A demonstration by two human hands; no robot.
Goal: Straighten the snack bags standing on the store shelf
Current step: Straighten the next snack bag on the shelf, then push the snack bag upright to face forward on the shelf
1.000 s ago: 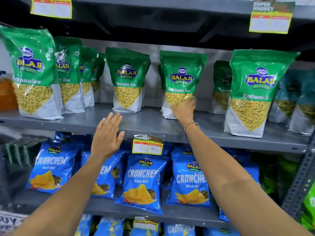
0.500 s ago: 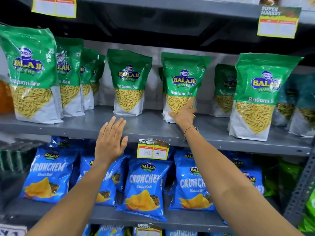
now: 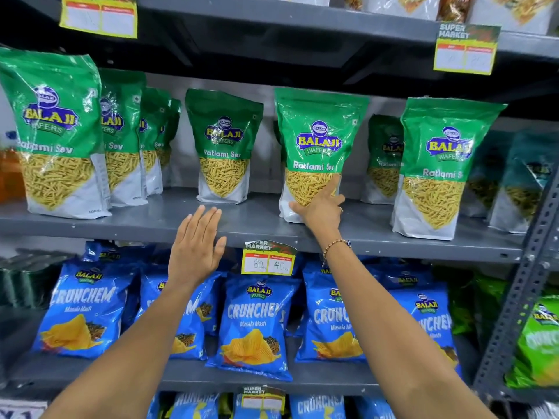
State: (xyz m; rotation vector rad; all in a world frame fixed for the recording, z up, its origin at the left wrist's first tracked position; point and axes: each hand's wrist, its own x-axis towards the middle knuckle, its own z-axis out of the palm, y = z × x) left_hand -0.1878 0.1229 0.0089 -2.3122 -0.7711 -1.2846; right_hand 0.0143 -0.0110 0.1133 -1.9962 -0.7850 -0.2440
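Several green Balaji Ratlami Sev bags stand upright along the grey middle shelf (image 3: pixel 248 225). My right hand (image 3: pixel 320 207) rests with spread fingers against the lower front of the middle green bag (image 3: pixel 317 137); I cannot tell whether it grips the bag or only touches it. Left of it stands another green bag (image 3: pixel 223 146), set further back. My left hand (image 3: pixel 196 249) hovers flat and open in front of the shelf edge, below that bag, holding nothing. More green bags stand at the far left (image 3: pixel 51 131) and at the right (image 3: pixel 441 164).
Blue Crunchem bags (image 3: pixel 257 322) fill the shelf below. A price tag (image 3: pixel 267 261) hangs from the shelf edge between my hands. A perforated metal upright (image 3: pixel 526 267) runs down the right side. The upper shelf (image 3: pixel 302 22) sits close above the bag tops.
The middle green bag has come forward toward the shelf edge under my right hand, whose fingers now spread on it. My left hand stays open by the shelf edge.
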